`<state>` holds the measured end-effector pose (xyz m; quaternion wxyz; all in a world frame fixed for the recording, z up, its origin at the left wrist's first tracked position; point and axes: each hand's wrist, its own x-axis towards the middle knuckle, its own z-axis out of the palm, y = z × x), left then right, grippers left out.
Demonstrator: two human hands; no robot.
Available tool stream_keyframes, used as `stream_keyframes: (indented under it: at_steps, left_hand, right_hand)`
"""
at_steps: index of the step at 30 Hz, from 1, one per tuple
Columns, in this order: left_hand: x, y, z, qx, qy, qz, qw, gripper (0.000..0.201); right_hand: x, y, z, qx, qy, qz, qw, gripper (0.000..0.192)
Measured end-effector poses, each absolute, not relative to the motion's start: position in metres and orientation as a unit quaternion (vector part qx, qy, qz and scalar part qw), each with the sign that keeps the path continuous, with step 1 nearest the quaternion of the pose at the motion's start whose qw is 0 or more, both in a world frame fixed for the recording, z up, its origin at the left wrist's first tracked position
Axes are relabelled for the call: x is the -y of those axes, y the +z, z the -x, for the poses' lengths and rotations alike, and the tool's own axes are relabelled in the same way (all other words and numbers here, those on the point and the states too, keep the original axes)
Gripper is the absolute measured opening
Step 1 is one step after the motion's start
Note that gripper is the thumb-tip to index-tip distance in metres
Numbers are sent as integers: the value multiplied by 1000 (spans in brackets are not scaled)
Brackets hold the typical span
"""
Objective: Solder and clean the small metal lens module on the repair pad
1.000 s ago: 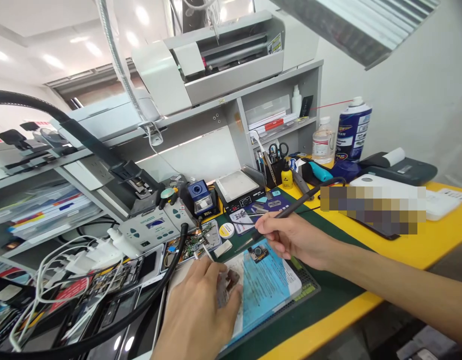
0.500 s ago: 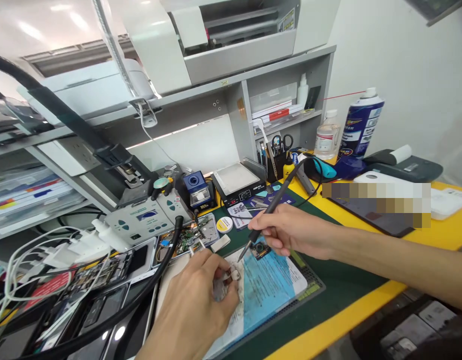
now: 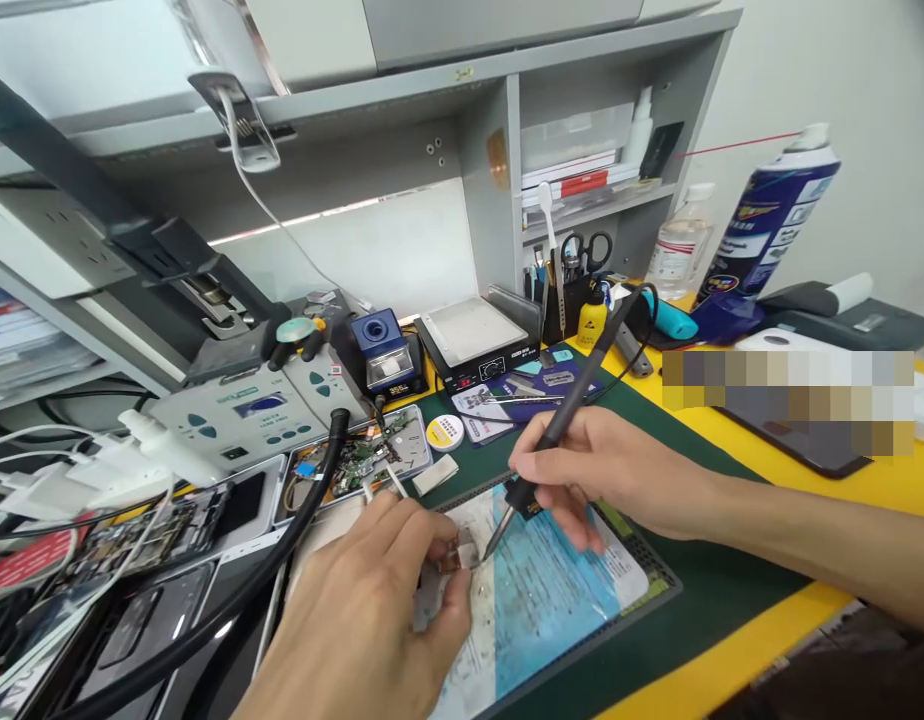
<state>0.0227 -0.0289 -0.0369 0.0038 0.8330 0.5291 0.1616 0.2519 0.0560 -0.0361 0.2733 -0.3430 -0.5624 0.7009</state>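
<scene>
My right hand (image 3: pixel 589 470) grips a black soldering iron (image 3: pixel 574 400) like a pen. Its pointed metal tip slants down beside a small silvery part with brownish edges (image 3: pixel 466 552); whether they touch I cannot tell. That part is pinched between the thumb and fingers of my left hand (image 3: pixel 372 580), which partly hide it. Below both hands lies a worn blue-and-white sheet (image 3: pixel 552 590) on a dark mat. A small dark part (image 3: pixel 535 508) on the sheet is mostly covered by my right hand. Two thin white sticks show behind my left fingers.
Behind are a tray of circuit boards (image 3: pixel 357 455), a round tin (image 3: pixel 445 432), a heating plate (image 3: pixel 473 335) and a blue soldering station (image 3: pixel 379 350). A thick black hose (image 3: pixel 312 540) crosses phones and boards at left. A spray can (image 3: pixel 769 220) stands back right.
The view has tilted down and closer. My right hand has lowered the iron's tip to the small silvery part, which now shows more clearly in my left hand.
</scene>
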Motion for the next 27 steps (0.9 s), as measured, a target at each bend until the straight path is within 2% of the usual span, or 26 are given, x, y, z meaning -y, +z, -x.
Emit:
stream_keyframes:
  at_steps: [4,9,27]
  left_hand:
    - [28,-39,-22,-513,177,-840,-14,7]
    - [27,-39,-24,-484,196,-853,-29,7]
    - [27,-43,-23,-477,202,-854,-43,11]
  right_hand:
    - [-54,-37,-251,574,686,349,278,13]
    - [-53,-39,-251,573,679,365,279,8]
    - [-51,-41,-247,577,659,394,280,6]
